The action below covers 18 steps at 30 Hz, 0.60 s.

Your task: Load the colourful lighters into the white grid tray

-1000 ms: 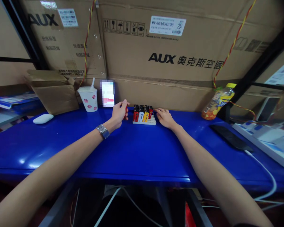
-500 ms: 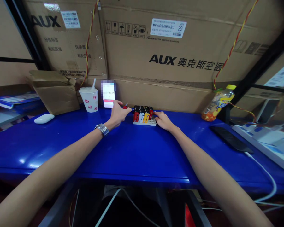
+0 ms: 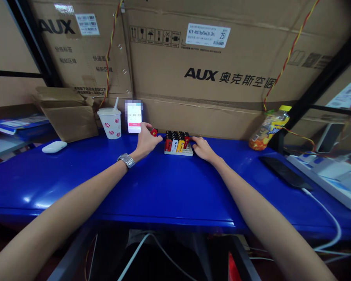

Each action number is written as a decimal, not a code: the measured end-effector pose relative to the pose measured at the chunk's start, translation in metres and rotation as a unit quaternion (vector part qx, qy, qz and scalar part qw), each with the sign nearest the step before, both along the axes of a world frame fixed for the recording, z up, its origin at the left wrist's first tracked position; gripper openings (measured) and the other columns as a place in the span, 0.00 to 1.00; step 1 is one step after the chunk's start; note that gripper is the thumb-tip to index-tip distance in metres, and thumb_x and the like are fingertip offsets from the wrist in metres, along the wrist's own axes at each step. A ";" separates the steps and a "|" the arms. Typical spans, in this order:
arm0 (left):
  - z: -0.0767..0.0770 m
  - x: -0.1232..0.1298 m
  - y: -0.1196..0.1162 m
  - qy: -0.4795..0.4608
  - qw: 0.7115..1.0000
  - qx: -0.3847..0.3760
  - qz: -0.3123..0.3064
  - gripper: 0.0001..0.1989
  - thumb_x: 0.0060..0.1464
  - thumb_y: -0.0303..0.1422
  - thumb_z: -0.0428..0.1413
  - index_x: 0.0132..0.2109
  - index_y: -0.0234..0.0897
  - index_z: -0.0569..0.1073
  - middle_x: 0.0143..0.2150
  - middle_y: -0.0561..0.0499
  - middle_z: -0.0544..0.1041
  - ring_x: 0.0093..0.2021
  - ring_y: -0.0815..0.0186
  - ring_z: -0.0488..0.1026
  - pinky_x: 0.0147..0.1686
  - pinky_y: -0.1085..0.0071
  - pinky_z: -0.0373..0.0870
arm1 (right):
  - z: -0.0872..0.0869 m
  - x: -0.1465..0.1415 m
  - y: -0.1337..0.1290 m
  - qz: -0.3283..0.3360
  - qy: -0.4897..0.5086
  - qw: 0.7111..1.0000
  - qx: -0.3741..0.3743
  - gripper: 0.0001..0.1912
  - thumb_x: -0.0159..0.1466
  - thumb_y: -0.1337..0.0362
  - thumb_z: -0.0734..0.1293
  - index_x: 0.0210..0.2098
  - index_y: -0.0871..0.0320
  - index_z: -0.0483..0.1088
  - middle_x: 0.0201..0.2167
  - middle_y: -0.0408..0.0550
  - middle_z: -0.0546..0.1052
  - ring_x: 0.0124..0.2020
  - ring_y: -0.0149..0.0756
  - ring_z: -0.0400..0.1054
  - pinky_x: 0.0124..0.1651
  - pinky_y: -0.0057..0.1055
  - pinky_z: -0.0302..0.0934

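My left hand point(image 3: 146, 141) is closed on a small red lighter point(image 3: 154, 132), just left of a white tray point(image 3: 179, 153). Several lighters with black tops stand in the tray. Along its front are a red one point(image 3: 168, 145), a white one point(image 3: 174, 146) and a yellow one point(image 3: 180, 146). At the tray's right side is my right hand point(image 3: 203, 149), its fingertips close to another red lighter point(image 3: 186, 141). Whether those fingertips hold anything is too small to make out.
On the blue table point(image 3: 175, 187) are a lit phone point(image 3: 134, 117), a paper cup point(image 3: 110, 124), a white case point(image 3: 54, 147), a brown paper bag point(image 3: 71, 121), a drink bottle point(image 3: 269, 128) and a dark phone point(image 3: 283, 171) with its cable. Large cardboard boxes point(image 3: 222, 101) stand behind.
The red lighter in my left hand has turned, so its yellow emblem shows and its pale tip no longer does. My right hand has barely moved.
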<state>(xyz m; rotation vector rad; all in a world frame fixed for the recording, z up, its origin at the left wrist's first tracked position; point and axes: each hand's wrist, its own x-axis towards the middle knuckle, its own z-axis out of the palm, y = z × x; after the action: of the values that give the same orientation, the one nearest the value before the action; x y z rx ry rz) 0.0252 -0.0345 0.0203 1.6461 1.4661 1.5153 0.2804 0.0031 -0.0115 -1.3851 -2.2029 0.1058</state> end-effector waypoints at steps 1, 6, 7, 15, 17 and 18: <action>0.000 0.000 -0.001 0.013 1.000 0.017 -0.001 0.25 0.39 0.29 0.60 0.43 0.41 0.55 0.28 0.58 0.65 0.23 0.73 0.62 0.23 0.73 0.58 | 0.002 0.000 -0.001 -0.004 0.018 1.000 0.013 0.25 0.55 0.74 0.55 0.49 0.62 0.71 0.50 0.55 0.76 0.52 0.45 0.67 0.56 0.41 0.58; 0.003 0.008 -0.011 0.089 0.992 0.075 -0.047 0.25 0.41 0.25 0.57 0.46 0.40 0.55 0.22 0.62 0.64 0.20 0.72 0.61 0.25 0.71 0.57 | 0.019 -0.010 -0.018 -0.020 0.160 0.981 0.110 0.10 0.62 0.64 0.58 0.39 0.56 0.70 0.37 0.50 0.77 0.41 0.42 0.68 0.48 0.41 0.61; 0.003 0.012 -0.015 0.103 0.989 0.084 -0.063 0.25 0.42 0.25 0.56 0.47 0.40 0.55 0.22 0.62 0.64 0.20 0.71 0.62 0.25 0.70 0.57 | 0.024 -0.015 -0.025 -0.016 0.177 0.976 0.129 0.09 0.64 0.61 0.59 0.36 0.55 0.69 0.35 0.49 0.76 0.39 0.41 0.67 0.46 0.40 0.61; 0.005 0.036 -0.041 0.160 0.965 0.132 -0.161 0.25 0.45 0.27 0.56 0.50 0.37 0.55 0.25 0.57 0.69 0.23 0.69 0.68 0.25 0.70 0.59 | 0.044 -0.062 -0.066 0.145 0.163 0.965 0.146 0.12 0.63 0.55 0.63 0.28 0.56 0.67 0.25 0.46 0.69 0.31 0.36 0.60 0.38 0.35 0.57; 0.004 0.035 -0.040 0.159 0.962 0.154 -0.163 0.24 0.47 0.29 0.56 0.50 0.37 0.55 0.28 0.56 0.71 0.25 0.68 0.69 0.26 0.70 0.60 | 0.043 -0.063 -0.063 0.151 0.197 0.962 0.115 0.12 0.63 0.55 0.63 0.30 0.56 0.68 0.25 0.45 0.69 0.28 0.34 0.60 0.35 0.33 0.57; 0.003 0.034 -0.038 0.153 0.961 0.164 -0.161 0.24 0.48 0.30 0.56 0.50 0.37 0.55 0.29 0.55 0.71 0.25 0.68 0.70 0.27 0.70 0.62 | 0.042 -0.060 -0.060 0.148 0.222 0.959 0.100 0.12 0.63 0.54 0.63 0.31 0.57 0.68 0.25 0.44 0.69 0.28 0.32 0.61 0.34 0.32 0.57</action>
<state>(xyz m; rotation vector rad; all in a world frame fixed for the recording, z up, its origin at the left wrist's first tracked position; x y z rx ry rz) 0.0589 -0.0730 0.0232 2.2752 1.0472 1.4183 0.2204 -0.0567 0.0306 -0.8177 -1.9578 0.2650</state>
